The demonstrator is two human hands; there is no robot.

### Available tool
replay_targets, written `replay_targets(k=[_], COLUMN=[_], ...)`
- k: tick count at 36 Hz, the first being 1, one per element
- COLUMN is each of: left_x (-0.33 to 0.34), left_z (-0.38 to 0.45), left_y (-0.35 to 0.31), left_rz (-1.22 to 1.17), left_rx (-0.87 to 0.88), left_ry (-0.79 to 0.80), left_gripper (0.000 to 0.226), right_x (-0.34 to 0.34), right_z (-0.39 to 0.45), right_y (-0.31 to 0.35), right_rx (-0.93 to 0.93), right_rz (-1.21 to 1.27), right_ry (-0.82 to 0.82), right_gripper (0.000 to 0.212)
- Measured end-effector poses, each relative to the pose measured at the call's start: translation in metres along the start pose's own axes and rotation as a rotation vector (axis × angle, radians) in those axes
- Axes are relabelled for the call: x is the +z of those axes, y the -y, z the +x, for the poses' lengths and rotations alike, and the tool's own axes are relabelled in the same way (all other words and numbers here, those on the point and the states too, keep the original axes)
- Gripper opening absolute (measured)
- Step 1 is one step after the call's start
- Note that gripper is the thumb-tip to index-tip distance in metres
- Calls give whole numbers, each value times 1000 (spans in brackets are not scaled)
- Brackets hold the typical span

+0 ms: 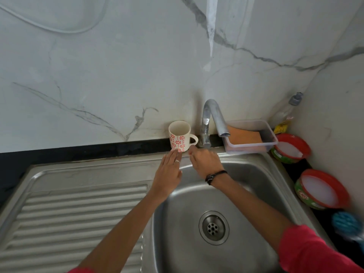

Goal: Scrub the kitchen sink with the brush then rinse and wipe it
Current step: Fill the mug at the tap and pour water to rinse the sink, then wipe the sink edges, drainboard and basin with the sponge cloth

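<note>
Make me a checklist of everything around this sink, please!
Surface: steel sink with drain and ribbed drainboard; no water running from the tap.
Job's things: blue brush at far right, untouched; orange cloth or sponge in a clear tub.
Clutter: mug by the tap; two red-rimmed soap tubs; bottle in the corner.
Hands: left hand flat, fingertips at the mug's base; right hand curled near the mug's handle, grip unclear.
Cables: white cord on the wall.
Surroundings: marble-look wall, dark counter edge.
</note>
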State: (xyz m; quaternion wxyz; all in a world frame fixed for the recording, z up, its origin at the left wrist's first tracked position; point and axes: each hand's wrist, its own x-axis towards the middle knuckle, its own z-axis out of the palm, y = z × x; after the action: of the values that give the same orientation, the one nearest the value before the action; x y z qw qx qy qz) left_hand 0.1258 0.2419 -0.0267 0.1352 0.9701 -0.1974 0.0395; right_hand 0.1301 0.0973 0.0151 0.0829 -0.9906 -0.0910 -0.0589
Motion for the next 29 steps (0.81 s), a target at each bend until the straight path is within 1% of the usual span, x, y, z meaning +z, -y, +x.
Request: replay_targets(k=[3, 5, 9, 11, 15, 17, 19, 23, 25, 27, 29], left_x=[5, 5, 3, 4, 6, 7, 11, 22, 24, 27, 32], left_z=[-6, -4, 11, 23, 56, 72, 86, 105, 109, 112, 114], left_y=[-18, -27, -63, -83, -119, -134, -144, -153, -154, -154, -154], left_rz=[13, 0, -27, -31, -64, -85, -87, -56, -1, 16, 32], left_rx=[90, 124, 225, 241, 262, 242, 194, 80, 39, 7, -2], left_ry=[-26, 5, 82, 79, 38, 20, 4, 16, 31, 39, 50], left_gripper=[55, 49, 43, 41, 42, 44, 44, 36, 31, 30, 29], right_x=[-11, -19, -46, -60, -73, -71, -65, -48, -39, -26, -12], right_z=[-21, -26, -31, -25, -1, 15, 28, 47, 56, 64, 71], right_y=[-26, -47, -104, -131, -178, -196, -211, -229, -234, -241, -247], right_rx=[-30, -19, 65, 107, 226, 265, 291, 260, 250, 260, 272], right_rz=[12, -8, -33, -54, 38, 62, 82, 180, 171, 145, 124], right_ry=[31, 50, 39, 26, 10, 55, 148, 325, 396, 429, 422], right_gripper=[25, 28, 27, 26, 21, 24, 26, 28, 33, 39, 46])
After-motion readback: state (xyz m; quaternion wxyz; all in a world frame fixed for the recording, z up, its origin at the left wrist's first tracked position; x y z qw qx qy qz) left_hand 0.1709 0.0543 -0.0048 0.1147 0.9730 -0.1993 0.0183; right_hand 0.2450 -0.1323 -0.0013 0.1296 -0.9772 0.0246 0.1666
